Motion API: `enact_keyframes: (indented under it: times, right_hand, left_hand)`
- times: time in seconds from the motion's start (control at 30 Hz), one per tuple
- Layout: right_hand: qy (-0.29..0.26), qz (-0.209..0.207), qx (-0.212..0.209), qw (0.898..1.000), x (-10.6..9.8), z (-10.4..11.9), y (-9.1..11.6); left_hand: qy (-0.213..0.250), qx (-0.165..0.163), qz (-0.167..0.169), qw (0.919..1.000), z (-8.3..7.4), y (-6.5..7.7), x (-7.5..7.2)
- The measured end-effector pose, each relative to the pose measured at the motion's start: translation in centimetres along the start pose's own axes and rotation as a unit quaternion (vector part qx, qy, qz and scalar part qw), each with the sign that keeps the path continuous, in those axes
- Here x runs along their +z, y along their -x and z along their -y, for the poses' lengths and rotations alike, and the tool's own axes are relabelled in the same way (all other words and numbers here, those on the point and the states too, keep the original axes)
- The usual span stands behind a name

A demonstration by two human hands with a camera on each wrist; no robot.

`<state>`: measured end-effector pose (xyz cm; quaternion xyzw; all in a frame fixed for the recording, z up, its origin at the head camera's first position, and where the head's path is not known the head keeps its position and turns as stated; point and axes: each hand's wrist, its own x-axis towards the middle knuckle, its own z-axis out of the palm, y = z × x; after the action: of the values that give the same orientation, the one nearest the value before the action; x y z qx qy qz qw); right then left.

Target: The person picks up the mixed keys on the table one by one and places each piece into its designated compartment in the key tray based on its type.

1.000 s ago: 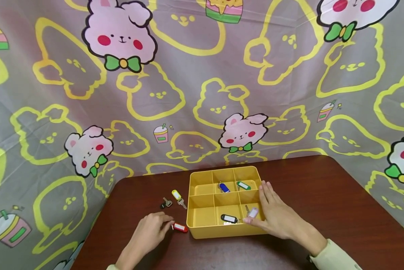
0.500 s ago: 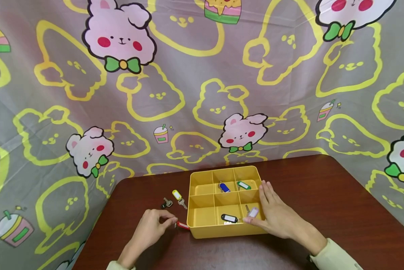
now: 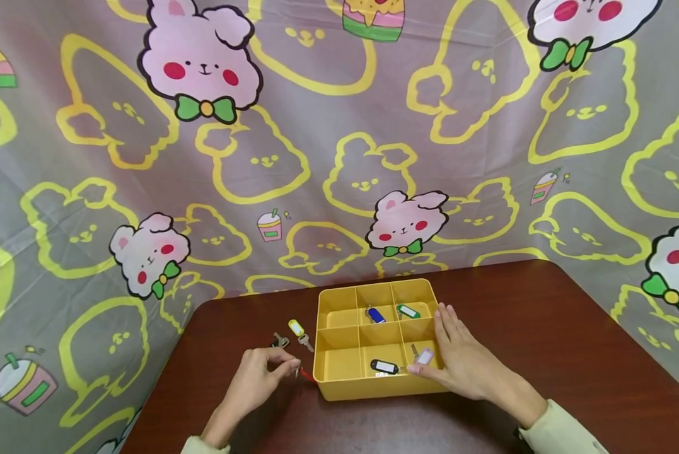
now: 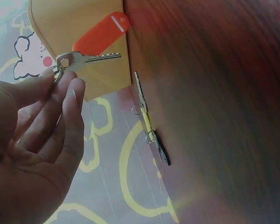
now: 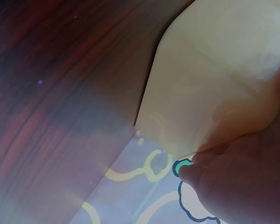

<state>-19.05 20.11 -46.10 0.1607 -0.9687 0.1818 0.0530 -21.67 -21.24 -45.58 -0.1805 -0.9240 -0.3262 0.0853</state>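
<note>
My left hand [image 3: 260,376] pinches the ring of a key [image 4: 95,58] between thumb and fingers, beside the box's front left corner. From that ring a red key tag [image 4: 101,35] stretches towards the box wall; in the head view only a sliver of it shows. The yellow compartment box [image 3: 384,389] stands on the table. Against its right side lies my right hand [image 3: 466,362], fingers straight, the thumb over the front right corner. Inside, separate compartments hold keys with a blue tag [image 3: 376,314], a green tag [image 3: 408,311], a black tag [image 3: 384,366] and a lilac tag [image 3: 425,357].
Left of the box, a key with a yellow tag [image 3: 296,328] lies on the brown table [image 3: 515,302]. Close to it is a black-tagged key [image 3: 281,341], partly hidden by my left hand. A patterned curtain [image 3: 316,176] hangs behind the table.
My left hand has taken the red-tagged key by its ring and lifted it slightly, moving a little towards the box. The right hand stays against the box.
</note>
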Motion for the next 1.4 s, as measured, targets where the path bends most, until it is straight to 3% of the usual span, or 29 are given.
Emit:
enact_keyframes:
  times: [0.53, 1.17, 1.4]
  right_hand:
    - [-0.013, 0.004, 0.007, 1.0, -0.1, -0.1, 0.0]
    - [-0.024, 0.006, 0.011, 1.0, 0.0, -0.1, -0.1]
    - [-0.026, 0.006, 0.015, 1.0, 0.0, -0.1, -0.1]
  left_hand:
    - [0.063, -0.006, -0.055, 0.9965, -0.2, -0.7, -0.6]
    - [0.078, -0.003, -0.073, 0.9943, -1.3, -2.0, -0.9]
    - [0.106, -0.015, -0.07, 0.9917, -1.8, -2.6, -1.0]
